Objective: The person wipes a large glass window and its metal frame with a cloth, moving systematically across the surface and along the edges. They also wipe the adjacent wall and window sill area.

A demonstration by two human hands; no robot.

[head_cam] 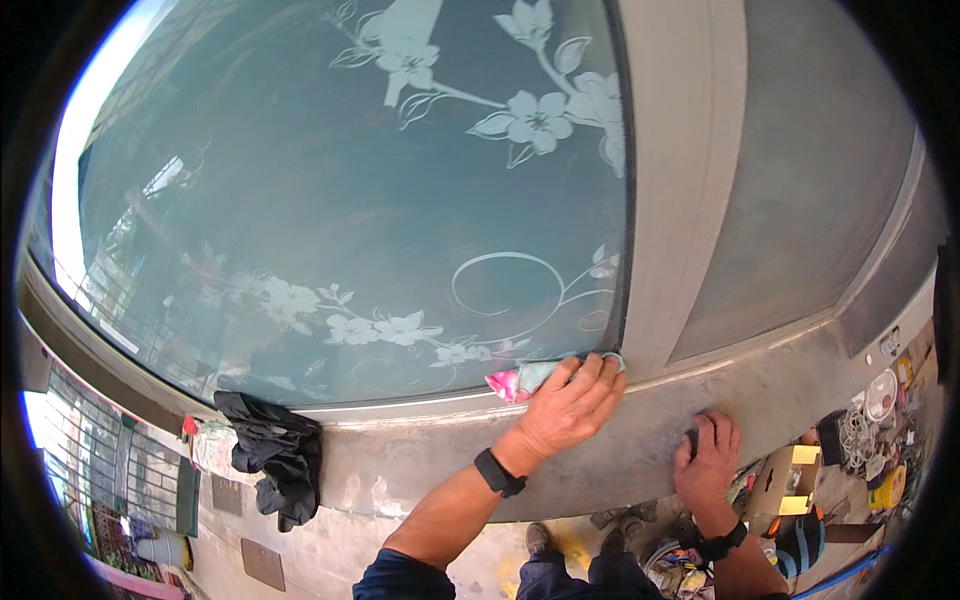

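Note:
My left hand [576, 401] presses a folded cloth [529, 373], pale green with a pink patch, into the lower right corner of a glass pane [337, 195]. White flower patterns decorate the glass. The fingers lie over the cloth, right beside the grey metal frame upright [679, 180]. Lower down and to the right, my right hand [709, 457] rests on the grey sill [450, 465] with its fingers curled. Something dark shows at the thumb and forefinger; whether it is a small object or shadow cannot be told.
A black garment [277, 457] drapes over the sill at left. Below right on the ground are an open cardboard box [780, 480], a coiled white cord [861, 439], a yellow tub [889, 489] and mixed clutter. A mesh screen panel [810, 195] stands right of the upright.

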